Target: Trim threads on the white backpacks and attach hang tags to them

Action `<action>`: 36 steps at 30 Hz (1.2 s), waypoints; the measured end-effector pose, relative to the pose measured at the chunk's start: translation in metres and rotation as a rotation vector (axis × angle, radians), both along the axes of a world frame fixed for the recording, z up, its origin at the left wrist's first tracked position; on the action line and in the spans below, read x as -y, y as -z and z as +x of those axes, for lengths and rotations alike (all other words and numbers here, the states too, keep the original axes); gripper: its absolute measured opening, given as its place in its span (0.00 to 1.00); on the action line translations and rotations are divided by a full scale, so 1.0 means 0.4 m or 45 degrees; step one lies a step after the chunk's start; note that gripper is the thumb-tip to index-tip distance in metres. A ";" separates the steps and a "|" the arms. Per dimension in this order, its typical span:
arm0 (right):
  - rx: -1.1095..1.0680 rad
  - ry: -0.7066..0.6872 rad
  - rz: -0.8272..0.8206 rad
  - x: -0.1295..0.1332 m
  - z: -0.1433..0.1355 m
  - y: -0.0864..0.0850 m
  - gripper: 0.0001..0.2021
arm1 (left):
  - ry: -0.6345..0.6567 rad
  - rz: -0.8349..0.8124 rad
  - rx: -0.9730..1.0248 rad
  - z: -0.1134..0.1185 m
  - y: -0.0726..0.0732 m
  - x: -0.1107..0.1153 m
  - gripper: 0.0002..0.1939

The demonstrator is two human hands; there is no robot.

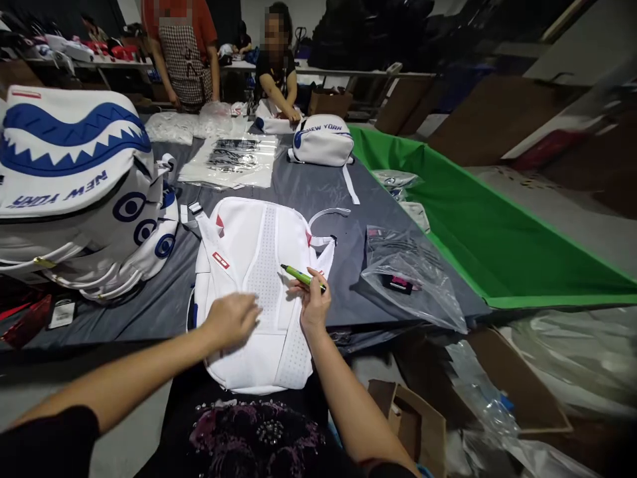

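A white backpack (243, 265) lies on the grey-covered table with its back panel and straps facing up. My right hand (314, 302) holds a green pen (302, 275) above the right part of the panel, its dark tip pointing left. Over the lower left of the backpack is my left hand (233, 322), its fingers curled and slightly blurred; whether anything is between them is hidden.
White and blue backpacks (74, 159) are piled at the left. Clear bags (233, 159) and a small white bag (326, 141) lie farther back. A plastic bag (413, 275) is at right, beside a green bin (478, 232). Two people stand across the table.
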State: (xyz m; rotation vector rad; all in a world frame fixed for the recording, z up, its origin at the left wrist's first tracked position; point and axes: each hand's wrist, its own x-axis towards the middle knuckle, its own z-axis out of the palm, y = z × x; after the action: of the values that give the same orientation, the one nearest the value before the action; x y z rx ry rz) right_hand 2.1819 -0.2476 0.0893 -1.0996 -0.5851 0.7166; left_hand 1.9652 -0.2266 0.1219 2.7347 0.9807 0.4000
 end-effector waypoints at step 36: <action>2.186 -0.011 0.242 0.016 -0.095 0.031 0.17 | 0.588 0.559 -0.266 0.205 -0.193 -0.493 0.25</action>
State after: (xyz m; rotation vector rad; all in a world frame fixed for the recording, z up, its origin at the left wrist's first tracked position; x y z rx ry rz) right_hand 2.1437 -0.2541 0.0770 -1.3389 -2.0221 -0.4896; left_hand 2.0471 -0.0293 0.1991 3.3276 0.2882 0.2730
